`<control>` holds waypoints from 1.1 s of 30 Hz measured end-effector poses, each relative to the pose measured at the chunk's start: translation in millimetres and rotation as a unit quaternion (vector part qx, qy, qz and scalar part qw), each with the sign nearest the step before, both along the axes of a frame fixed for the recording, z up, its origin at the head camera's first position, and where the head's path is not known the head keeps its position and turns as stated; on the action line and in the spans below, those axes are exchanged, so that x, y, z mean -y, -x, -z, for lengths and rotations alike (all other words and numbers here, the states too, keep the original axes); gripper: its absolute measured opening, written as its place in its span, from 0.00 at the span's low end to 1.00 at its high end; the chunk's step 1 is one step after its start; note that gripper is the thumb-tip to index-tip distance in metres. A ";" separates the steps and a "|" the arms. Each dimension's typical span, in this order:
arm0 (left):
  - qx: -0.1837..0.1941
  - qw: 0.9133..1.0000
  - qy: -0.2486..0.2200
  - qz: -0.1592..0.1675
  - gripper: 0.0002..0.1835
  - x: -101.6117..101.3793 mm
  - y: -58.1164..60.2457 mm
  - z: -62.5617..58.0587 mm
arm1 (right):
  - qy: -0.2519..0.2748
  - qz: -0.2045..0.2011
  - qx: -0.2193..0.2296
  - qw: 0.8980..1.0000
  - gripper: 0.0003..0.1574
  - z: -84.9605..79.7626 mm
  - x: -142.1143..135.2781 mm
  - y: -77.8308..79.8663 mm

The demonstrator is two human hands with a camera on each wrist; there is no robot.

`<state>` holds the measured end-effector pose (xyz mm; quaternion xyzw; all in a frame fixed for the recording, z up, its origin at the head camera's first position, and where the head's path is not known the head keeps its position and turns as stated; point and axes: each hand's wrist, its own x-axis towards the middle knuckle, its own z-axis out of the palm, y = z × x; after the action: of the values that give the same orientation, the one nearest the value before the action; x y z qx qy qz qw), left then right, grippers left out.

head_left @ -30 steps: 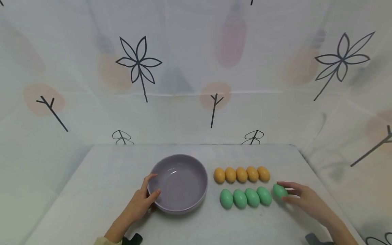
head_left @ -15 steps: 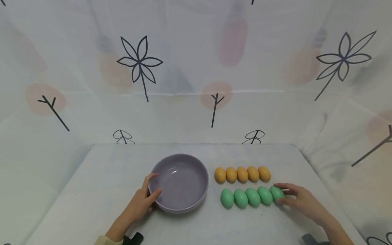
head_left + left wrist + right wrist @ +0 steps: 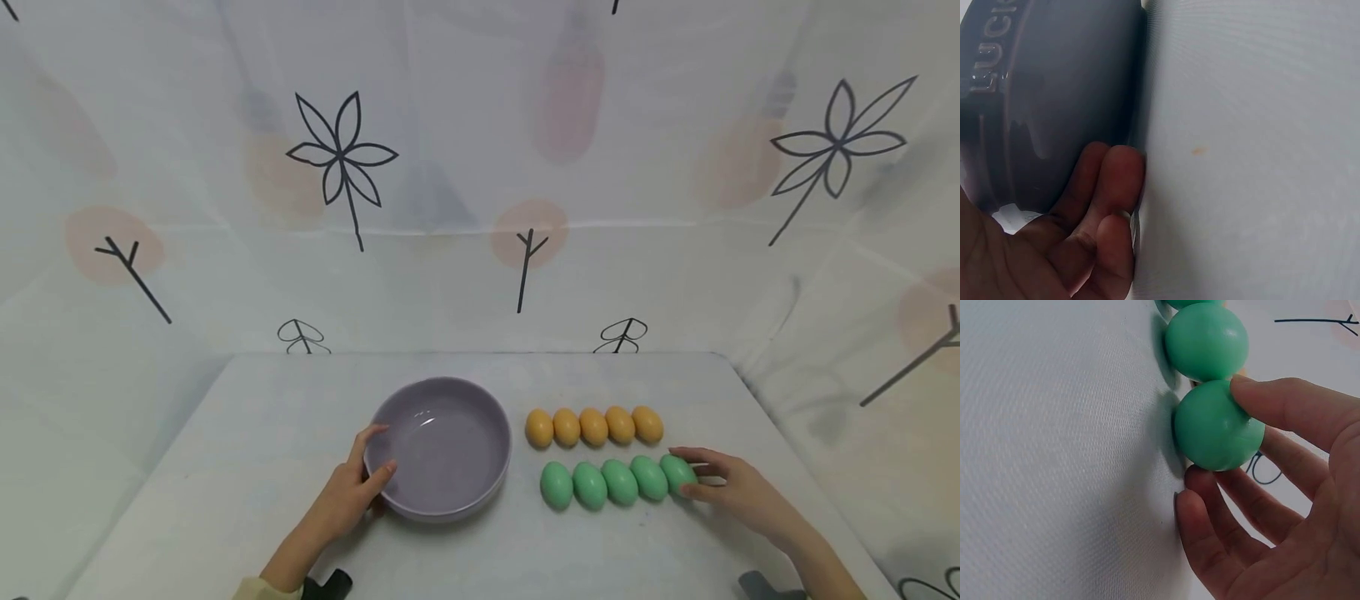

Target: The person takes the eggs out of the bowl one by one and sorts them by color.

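Observation:
A round purple-grey bowl (image 3: 442, 450) stands left of centre on the table. My left hand (image 3: 347, 492) grips its left side, with thumb and index finger over the rim. In the left wrist view, the other fingers (image 3: 1121, 178) lie low against the outer wall of the bowl (image 3: 1066, 94), which carries raised letters. My right hand (image 3: 738, 492) pinches the rightmost green egg (image 3: 678, 474) between thumb and fingers. That egg ends a row of several green eggs (image 3: 619, 482). In the right wrist view, the pinched egg (image 3: 1213, 428) touches the neighbouring green egg (image 3: 1207, 342).
Behind the green row lies a row of several orange-yellow eggs (image 3: 593, 427). The white-covered table (image 3: 555, 558) ends at the back against a hanging cloth (image 3: 450, 275) with printed plants. More of this cloth hangs at both sides.
My right hand has moved left with its green egg, closing the gap to the green row, and then stayed there. My left hand and the bowl have kept their place.

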<state>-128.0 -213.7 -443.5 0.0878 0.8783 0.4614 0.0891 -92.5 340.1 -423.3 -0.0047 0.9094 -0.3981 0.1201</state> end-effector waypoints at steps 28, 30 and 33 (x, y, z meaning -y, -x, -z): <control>-0.137 0.975 0.171 -0.035 0.30 15.0 -7.1 -19.2 | -0.067 0.057 -0.112 0.990 0.35 -6.9 20.9 0.0; -0.153 0.972 0.174 -0.037 0.30 17.9 -7.2 -24.9 | -0.069 0.067 -0.127 0.987 0.34 -8.1 22.4 -2.1; -0.179 0.967 0.176 -0.044 0.30 26.3 -7.9 -35.1 | -0.069 0.078 -0.162 0.981 0.31 -9.3 24.3 -6.1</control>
<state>-120.2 -240.0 -408.4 0.1135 0.9503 0.2797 -0.0759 -86.4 315.8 -414.1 0.0105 0.9396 -0.3369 -0.0601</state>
